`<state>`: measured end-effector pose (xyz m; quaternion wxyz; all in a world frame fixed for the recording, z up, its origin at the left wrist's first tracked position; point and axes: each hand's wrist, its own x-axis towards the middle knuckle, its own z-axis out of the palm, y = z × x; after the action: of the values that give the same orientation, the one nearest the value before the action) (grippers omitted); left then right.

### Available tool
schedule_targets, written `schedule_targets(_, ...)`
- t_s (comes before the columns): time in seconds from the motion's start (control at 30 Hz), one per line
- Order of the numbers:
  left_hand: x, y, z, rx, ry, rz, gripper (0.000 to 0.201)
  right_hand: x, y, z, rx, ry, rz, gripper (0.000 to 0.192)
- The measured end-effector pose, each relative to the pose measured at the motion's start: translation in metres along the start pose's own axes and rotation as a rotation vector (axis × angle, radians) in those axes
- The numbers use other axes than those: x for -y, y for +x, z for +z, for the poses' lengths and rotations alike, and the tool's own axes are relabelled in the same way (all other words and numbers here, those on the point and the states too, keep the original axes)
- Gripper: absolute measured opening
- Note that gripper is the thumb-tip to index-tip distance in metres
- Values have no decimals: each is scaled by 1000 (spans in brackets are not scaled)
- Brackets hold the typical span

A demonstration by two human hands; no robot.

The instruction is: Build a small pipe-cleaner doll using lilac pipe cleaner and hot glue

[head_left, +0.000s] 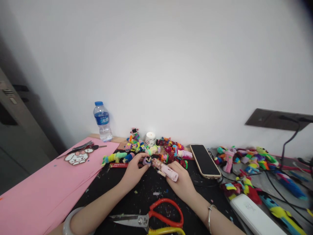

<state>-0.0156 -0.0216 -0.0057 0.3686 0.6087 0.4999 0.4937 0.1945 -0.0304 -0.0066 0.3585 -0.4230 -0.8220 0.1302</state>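
My right hand [182, 183] grips a pale pink pen-shaped tool [166, 171], its tip aimed left. My left hand [134, 171] pinches a small fuzzy purple piece [147, 160] right at that tip. Both hands rest on a black mat [146, 195]. A heap of small multicoloured fuzzy figures [156, 150] lies just beyond my fingers.
Orange-handled scissors [156, 217] lie near my forearms. A phone [204, 160] lies right of my hands, a white power bank [254, 217] nearer right, more fuzzy figures [244, 160] and cables beyond. Pink paper sheets [44, 186], a water bottle [102, 121] and a small white jar [150, 138] sit left and back.
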Motion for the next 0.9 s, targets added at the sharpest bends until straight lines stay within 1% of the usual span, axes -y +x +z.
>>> schedule_targets(0.2,-2,-1,0,-7,4,8,24,4,0,-2,-32,36,-7,18)
schedule_targets(0.37,-2,-1,0,-46,24,17,23,4,1,-3,-117,113,19,16)
schedule_targets(0.47,-3,-1,0,-55,19,16,22,3,0,-4,-142,144,26,15)
schedule_targets(0.7,-5,-1,-1,-65,17,13,21,6,-2,-4,-89,169,82,18)
schedule_targets(0.9,-4,0,-1,-69,-76,-19,31,6,-3,-4,-76,169,94,18)
